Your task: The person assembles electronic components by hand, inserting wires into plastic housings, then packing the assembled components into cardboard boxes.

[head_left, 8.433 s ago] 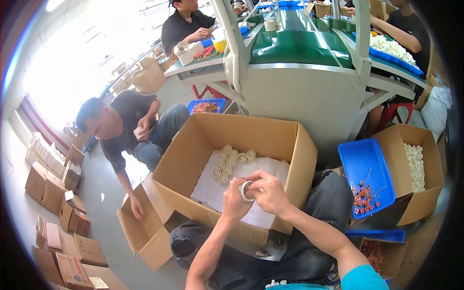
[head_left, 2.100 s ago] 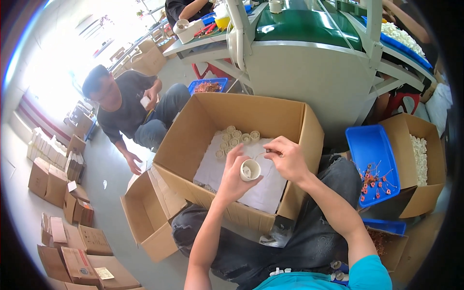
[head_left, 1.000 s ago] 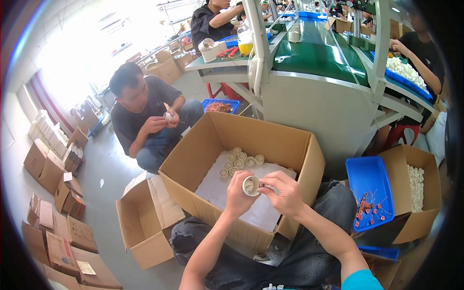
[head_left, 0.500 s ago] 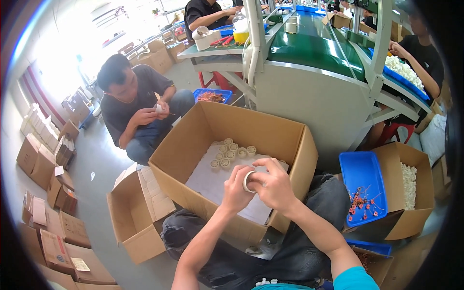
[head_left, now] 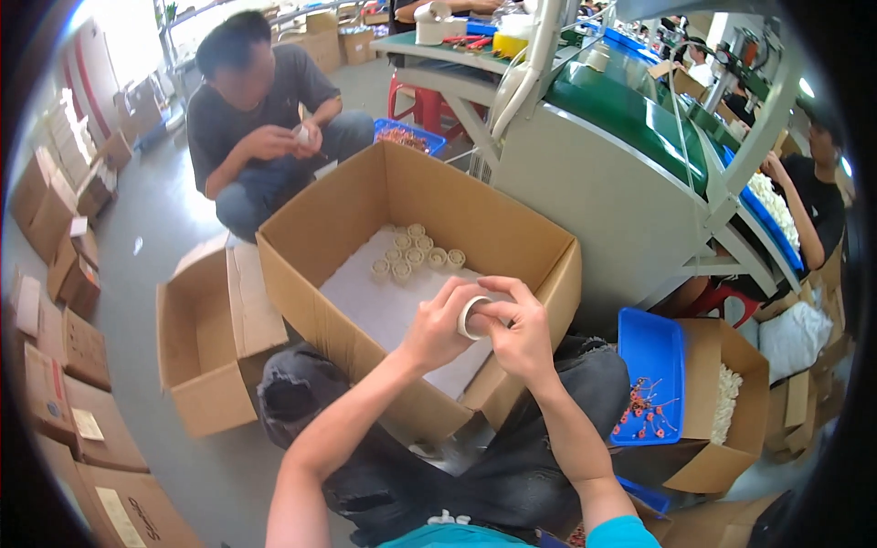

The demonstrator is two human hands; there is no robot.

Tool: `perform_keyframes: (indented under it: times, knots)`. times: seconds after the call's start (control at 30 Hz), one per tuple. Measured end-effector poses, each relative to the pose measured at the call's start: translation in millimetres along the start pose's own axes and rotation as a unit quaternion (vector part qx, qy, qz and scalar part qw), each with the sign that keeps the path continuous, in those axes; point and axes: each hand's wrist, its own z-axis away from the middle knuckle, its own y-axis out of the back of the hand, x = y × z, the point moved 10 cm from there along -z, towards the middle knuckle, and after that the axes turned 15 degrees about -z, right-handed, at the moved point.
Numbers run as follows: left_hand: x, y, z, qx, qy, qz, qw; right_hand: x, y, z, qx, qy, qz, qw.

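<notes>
Over the near part of a large cardboard box (head_left: 331, 340), both hands are closed on one white plastic ring-shaped piece (head_left: 464, 313). My left hand (head_left: 438, 321) wraps its outer side. With its fingertips at the round opening, my right hand (head_left: 519, 336) grips it from the other side; what those fingertips touch inside is hidden. Several similar cream round pieces (head_left: 402, 270) stand grouped on a white sheet (head_left: 352, 290) in the box.
An open carton (head_left: 196, 338) stands left of the box. To the right lie a blue tray (head_left: 650, 340) with red wired parts (head_left: 647, 409) and a carton of small white pieces (head_left: 727, 402). Another person (head_left: 265, 119) squats beyond the box. A green conveyor (head_left: 630, 119) stands behind.
The whole view has shifted and turned a little. Between my hands the white piece now shows more of its round opening. The grouped pieces in the box look the same.
</notes>
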Motion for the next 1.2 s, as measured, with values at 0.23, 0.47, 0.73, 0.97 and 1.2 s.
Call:
perform_keyframes:
  times: [0.23,0.47,0.73,0.97,1.2]
  knots:
    - [-9,-9,7,-0.029,-0.006,-0.004,1.0,0,-11,0,-0.015,0.03,0.029,0.999]
    - [-2,-4,5,-0.021,-0.01,-0.01,1.0,2,-10,2,-0.006,0.019,0.034,0.999]
    - [-7,-7,7,-0.031,0.003,-0.006,0.999,3,-12,0,0.01,0.001,0.027,1.0]
    - [3,-26,-5,-0.061,-0.013,-0.032,0.998,21,9,-2,-0.011,-0.041,0.001,0.999]
    - [18,-44,-120,-0.052,-0.094,-0.143,0.984,8,89,-3,0.164,0.014,-0.054,0.985]
